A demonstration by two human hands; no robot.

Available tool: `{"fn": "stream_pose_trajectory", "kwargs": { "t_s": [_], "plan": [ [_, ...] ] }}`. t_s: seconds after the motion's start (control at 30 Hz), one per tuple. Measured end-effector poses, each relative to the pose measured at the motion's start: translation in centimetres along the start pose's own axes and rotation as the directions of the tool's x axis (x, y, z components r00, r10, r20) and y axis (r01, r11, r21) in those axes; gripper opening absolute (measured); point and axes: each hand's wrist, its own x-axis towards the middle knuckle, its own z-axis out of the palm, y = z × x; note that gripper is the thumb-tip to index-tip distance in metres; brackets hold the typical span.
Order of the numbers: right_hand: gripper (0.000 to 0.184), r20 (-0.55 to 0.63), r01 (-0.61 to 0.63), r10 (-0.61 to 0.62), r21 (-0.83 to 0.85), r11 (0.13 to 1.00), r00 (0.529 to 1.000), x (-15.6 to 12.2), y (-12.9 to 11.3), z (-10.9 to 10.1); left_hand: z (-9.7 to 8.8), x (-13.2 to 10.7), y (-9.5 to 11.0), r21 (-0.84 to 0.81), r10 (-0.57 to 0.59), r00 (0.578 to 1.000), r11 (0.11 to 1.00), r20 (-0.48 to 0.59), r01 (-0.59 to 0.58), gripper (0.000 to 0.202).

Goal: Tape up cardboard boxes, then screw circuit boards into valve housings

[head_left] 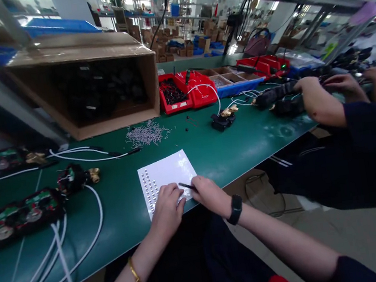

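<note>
A white sheet (167, 171) dotted with rows of small round stickers lies at the near edge of the green table (244, 142). My left hand (167, 205) rests on the sheet's lower part, fingers curled and pressing it down. My right hand (209, 194), with a black watch on the wrist, pinches thin dark tweezers (188, 186) whose tip points left over the sheet, close to my left fingers.
A pile of small metal pins (145, 134) lies beyond the sheet. An open cardboard box (95, 79) stands behind, red parts bins (186, 90) to its right. Circuit assemblies with white cables (26, 212) lie left. Another person's hands (321, 94) work at the right.
</note>
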Motion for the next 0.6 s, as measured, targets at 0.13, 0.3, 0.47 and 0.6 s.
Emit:
{"fn": "stream_pose_trajectory", "kwargs": {
  "t_s": [0.13, 0.3, 0.47, 0.6],
  "plan": [
    [0.010, 0.019, -0.076, 0.075, 0.364, 0.928, 0.997, 0.7, 2.3, -1.9, -0.5, 1.0, 0.6, 0.011, -0.021, 0.997, 1.000, 0.070, 0.020, 0.013],
    [0.027, 0.152, -0.226, 0.171, 0.744, 0.628, 0.974, 0.4, 4.2, -2.7, 0.4, 3.4, 1.6, 0.035, 0.023, 0.989, 0.999, 0.149, -0.029, 0.016],
    [0.042, 0.159, -0.221, 0.195, 0.907, 0.358, 0.968, -0.2, 3.5, -3.2, 2.1, 5.4, 3.1, -0.221, -0.067, 0.996, 0.972, 0.051, 0.077, 0.028],
    [0.048, 0.067, -0.141, 0.299, 0.962, 0.232, 0.952, -1.9, 2.2, -3.9, 3.1, 5.6, 4.1, -0.277, 0.027, 0.994, 0.959, -0.104, -0.055, 0.021]
  ]
}}
